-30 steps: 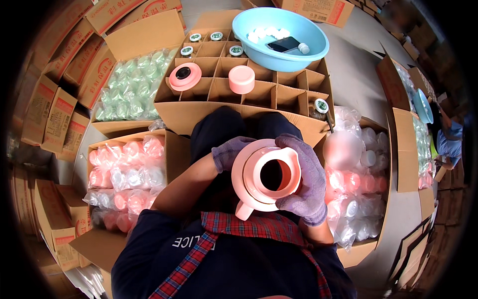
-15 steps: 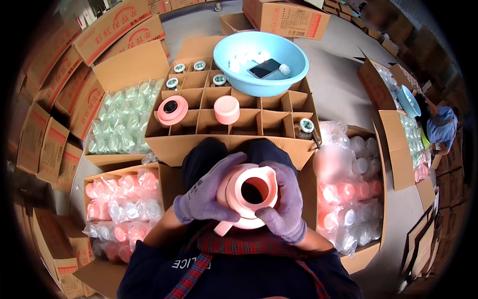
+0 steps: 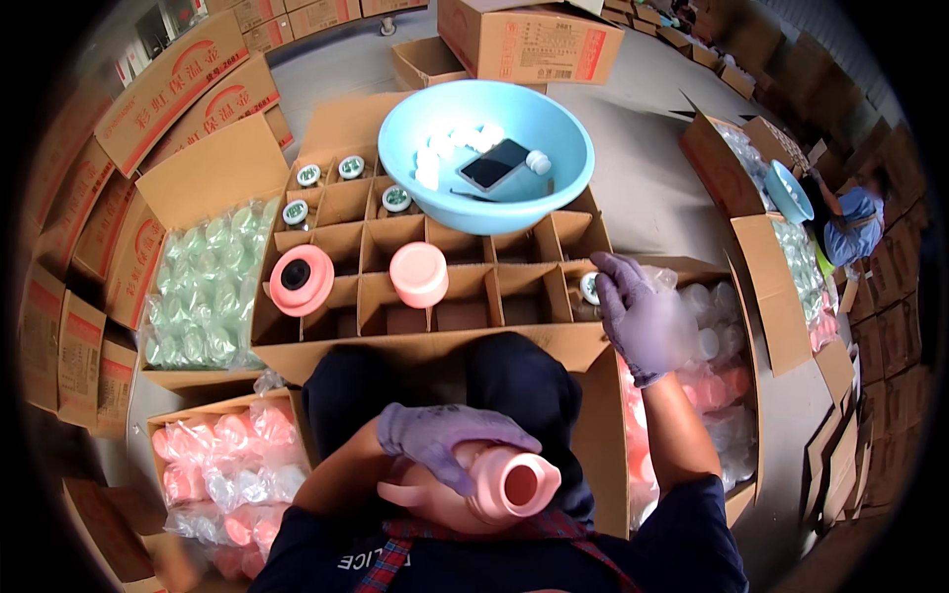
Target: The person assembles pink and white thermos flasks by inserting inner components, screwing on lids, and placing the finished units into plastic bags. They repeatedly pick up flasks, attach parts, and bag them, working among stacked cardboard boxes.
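Observation:
My left hand [image 3: 460, 440], in a purple glove, is wrapped over a pink thermos jug body [image 3: 499, 491] lying tilted across my lap. Its round open mouth faces up and right, while the handle points left. My right hand [image 3: 638, 316], also gloved, reaches over the right end of a divided carton [image 3: 435, 346]. Its fingers are stretched out beside a round white-and-green top [image 3: 590, 288] in the corner compartment, partly hidden by the hand. A pink jug top with a black centre [image 3: 301, 281] and a pink cup lid [image 3: 419, 275] rest on the dividers.
A blue basin [image 3: 487, 212] holding small white pieces and a phone [image 3: 494, 164] sits on the carton's far side. Cartons of bagged green parts [image 3: 213, 282] and pink parts [image 3: 232, 435] stand left, another of pink parts [image 3: 704, 385] right. A person [image 3: 852, 222] works far right.
My right hand has left the jug and moved up and right to the divided carton. The jug has been lowered and tipped rightward in my left hand.

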`<state>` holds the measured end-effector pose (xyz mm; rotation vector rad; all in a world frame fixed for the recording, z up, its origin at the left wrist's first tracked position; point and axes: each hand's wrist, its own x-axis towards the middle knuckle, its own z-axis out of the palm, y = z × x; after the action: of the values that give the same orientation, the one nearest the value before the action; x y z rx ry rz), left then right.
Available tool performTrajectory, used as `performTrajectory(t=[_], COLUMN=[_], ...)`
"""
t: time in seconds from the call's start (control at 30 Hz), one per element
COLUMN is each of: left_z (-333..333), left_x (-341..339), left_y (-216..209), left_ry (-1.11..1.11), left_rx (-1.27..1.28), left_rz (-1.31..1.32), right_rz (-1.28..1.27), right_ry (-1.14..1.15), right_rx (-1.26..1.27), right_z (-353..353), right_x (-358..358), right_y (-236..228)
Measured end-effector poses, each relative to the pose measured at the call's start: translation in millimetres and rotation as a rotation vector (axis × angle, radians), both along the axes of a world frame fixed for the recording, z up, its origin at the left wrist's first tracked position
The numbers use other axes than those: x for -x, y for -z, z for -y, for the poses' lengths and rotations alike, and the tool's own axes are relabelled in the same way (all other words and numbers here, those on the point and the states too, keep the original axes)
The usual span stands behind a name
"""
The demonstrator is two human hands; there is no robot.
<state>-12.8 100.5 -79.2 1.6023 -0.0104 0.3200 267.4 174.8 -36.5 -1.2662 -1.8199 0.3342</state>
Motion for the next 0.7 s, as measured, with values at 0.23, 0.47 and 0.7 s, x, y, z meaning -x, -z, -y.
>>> performTrajectory(t=[0.23,0.47,0.7], left_z=[-25.6,-28.3,-39.8], left_x=[-6.4,21.0,16.7], left_y=[9.2,24.0,20.6], left_ry=[-0.062,-0.357,-0.406], left_rx=[0.182,0.191,0.144], left_rz=[-0.103,-0.006,0.018], right_rz=[0.292,0.598,1.366], right_ry=[-0.201,-0.554,-0.337], right_rx=[-0.08,0.489,0.597], right_z=[-150.0,-178.3,-238.1], right_x=[42.5,41.7,104.7], right_y=[-30.5,-35.7,-3.3])
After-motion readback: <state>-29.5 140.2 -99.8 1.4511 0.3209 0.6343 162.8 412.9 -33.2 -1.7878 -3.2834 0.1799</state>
